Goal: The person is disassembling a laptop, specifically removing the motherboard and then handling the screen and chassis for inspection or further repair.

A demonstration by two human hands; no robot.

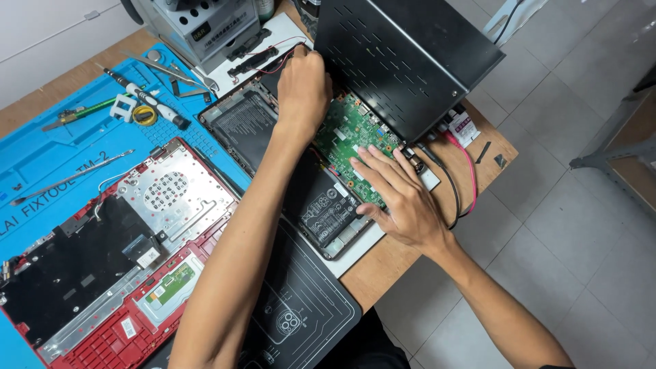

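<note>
Head view: an opened laptop base [301,171] is shown on the tabletop [383,263], its green circuit board [348,130] and flat black battery [324,208] exposed, beside a red laptop chassis [116,273] on a blue mat [48,150]. The board is pressed flat by the right hand [400,198], fingers spread, nothing gripped. The left hand [304,89] is curled at the board's far edge by red wires [283,58]; whether something is pinched cannot be told. Work on the board appears under way.

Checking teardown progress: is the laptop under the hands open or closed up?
Open: the laptop shows its bare green circuit board and battery.
</note>
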